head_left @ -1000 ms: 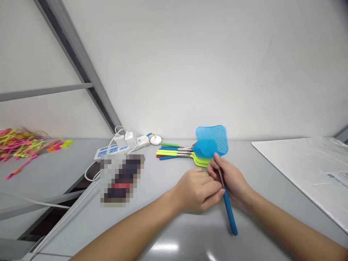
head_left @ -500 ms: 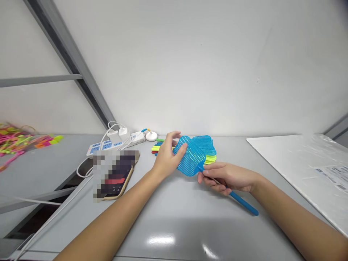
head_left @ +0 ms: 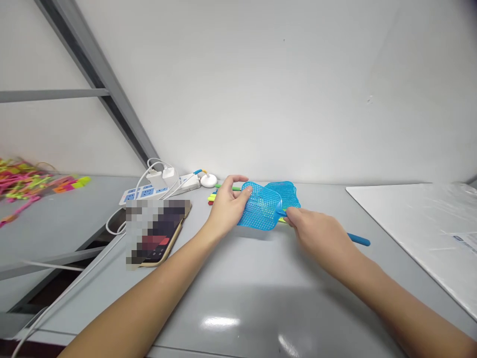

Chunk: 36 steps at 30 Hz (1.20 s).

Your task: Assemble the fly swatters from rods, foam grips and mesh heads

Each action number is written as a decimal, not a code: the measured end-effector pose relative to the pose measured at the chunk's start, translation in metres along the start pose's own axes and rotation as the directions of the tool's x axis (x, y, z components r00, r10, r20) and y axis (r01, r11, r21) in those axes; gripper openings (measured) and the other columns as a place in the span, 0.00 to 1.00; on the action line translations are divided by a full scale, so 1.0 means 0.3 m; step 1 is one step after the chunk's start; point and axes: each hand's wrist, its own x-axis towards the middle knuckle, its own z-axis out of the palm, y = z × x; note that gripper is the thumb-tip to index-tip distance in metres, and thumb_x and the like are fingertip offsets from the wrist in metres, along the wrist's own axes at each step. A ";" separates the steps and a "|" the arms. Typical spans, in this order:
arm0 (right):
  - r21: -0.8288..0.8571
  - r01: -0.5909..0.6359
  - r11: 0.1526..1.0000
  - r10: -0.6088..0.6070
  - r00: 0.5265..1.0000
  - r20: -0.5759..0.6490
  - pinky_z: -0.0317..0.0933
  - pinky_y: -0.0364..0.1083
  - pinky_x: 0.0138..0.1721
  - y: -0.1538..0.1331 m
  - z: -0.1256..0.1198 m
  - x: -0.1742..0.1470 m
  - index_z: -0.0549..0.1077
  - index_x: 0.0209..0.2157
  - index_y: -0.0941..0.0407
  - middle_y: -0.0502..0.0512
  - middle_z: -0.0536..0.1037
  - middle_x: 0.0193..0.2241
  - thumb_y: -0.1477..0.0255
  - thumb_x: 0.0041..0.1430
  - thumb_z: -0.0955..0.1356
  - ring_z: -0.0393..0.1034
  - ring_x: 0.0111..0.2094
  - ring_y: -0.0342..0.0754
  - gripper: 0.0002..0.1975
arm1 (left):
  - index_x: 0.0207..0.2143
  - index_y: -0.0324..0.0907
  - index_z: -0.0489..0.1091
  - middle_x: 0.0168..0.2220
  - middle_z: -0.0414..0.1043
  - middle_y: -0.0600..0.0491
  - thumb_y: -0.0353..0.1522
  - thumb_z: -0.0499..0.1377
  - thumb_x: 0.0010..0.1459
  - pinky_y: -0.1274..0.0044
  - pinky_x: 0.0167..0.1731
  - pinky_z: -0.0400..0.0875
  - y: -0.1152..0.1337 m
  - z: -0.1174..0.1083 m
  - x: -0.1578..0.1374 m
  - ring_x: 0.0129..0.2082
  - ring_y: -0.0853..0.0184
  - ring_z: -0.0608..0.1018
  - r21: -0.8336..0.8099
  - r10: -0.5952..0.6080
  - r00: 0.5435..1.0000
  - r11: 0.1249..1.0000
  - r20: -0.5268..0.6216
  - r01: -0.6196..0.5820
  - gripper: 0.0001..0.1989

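Observation:
A blue fly swatter (head_left: 261, 206) with a square mesh head is held in front of me, its handle pointing to the right. My right hand (head_left: 315, 226) is closed round the handle close to the head, and the handle's end sticks out beyond the wrist. At the head's left edge, my left hand (head_left: 228, 205) pinches the mesh, thumb on top and the other fingers partly hidden. Behind it on the table lies a pile of fly swatters (head_left: 288, 190), blue on top with yellow-green beneath. Green, yellow and red handles (head_left: 212, 199) show left of my left hand.
A phone (head_left: 164, 233), partly blurred out, lies left of my left forearm. Beyond it are a white power strip (head_left: 149, 193) with chargers and cables, and a round white device (head_left: 208, 180). A white wrapped board (head_left: 410, 214) lies right. Colourful plastic pieces (head_left: 22, 184) are heaped far left.
The swatter's handle has swung up toward level, and my right hand has moved right and turned over, its back now facing up. My left hand stays on the mesh edge. The view shifted slightly.

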 end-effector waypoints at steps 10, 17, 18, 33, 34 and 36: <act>-0.226 0.093 0.970 -0.196 0.851 -0.488 0.39 0.45 0.23 -0.007 0.002 -0.039 0.69 0.29 0.54 0.49 0.67 0.21 0.73 0.65 0.62 0.58 0.23 0.46 0.10 | 0.43 0.45 0.62 0.18 0.61 0.62 0.33 0.56 0.61 0.85 0.16 0.53 0.062 -0.026 -0.019 0.13 0.76 0.64 -0.044 0.002 1.000 0.999 0.006 -0.001 0.09; -0.270 0.178 0.946 -0.319 0.647 -0.692 0.48 0.46 0.27 0.046 0.014 -0.027 0.74 0.39 0.53 0.48 0.77 0.26 0.74 0.62 0.68 0.62 0.29 0.48 0.04 | 0.41 0.44 0.63 0.18 0.57 0.62 0.34 0.55 0.62 0.85 0.16 0.52 0.055 -0.003 -0.043 0.14 0.76 0.60 -0.118 -0.048 0.999 0.992 -0.008 0.047 0.06; -0.284 0.201 0.938 -0.346 0.624 -0.701 0.50 0.46 0.27 0.058 0.015 -0.020 0.74 0.40 0.54 0.48 0.78 0.27 0.74 0.61 0.69 0.62 0.29 0.48 0.05 | 0.41 0.44 0.63 0.18 0.57 0.62 0.34 0.55 0.62 0.84 0.16 0.52 0.048 0.002 -0.046 0.15 0.76 0.60 -0.131 -0.046 0.999 0.990 -0.018 0.043 0.06; -0.196 0.326 0.925 -0.369 0.645 -0.670 0.58 0.49 0.33 0.117 0.029 0.043 0.68 0.32 0.55 0.53 0.74 0.27 0.76 0.63 0.66 0.65 0.31 0.50 0.04 | 0.39 0.43 0.64 0.16 0.53 0.63 0.31 0.54 0.63 0.84 0.15 0.50 0.062 0.029 -0.072 0.14 0.76 0.57 -0.156 0.008 0.996 0.988 -0.088 -0.022 0.03; -0.164 0.322 0.932 -0.343 0.641 -0.687 0.58 0.49 0.33 0.119 0.026 0.044 0.67 0.31 0.54 0.53 0.74 0.27 0.76 0.62 0.66 0.65 0.31 0.50 0.05 | 0.39 0.43 0.64 0.16 0.53 0.63 0.32 0.54 0.63 0.84 0.14 0.49 0.068 0.029 -0.078 0.14 0.76 0.57 -0.159 0.018 0.996 0.987 -0.090 -0.032 0.03; -0.104 0.338 0.935 -0.309 0.638 -0.705 0.60 0.49 0.34 0.126 0.021 0.047 0.67 0.32 0.54 0.53 0.74 0.29 0.76 0.62 0.66 0.66 0.32 0.50 0.05 | 0.39 0.44 0.64 0.16 0.52 0.63 0.32 0.54 0.63 0.84 0.14 0.49 0.076 0.027 -0.085 0.14 0.76 0.56 -0.151 0.037 0.994 0.987 -0.101 -0.052 0.03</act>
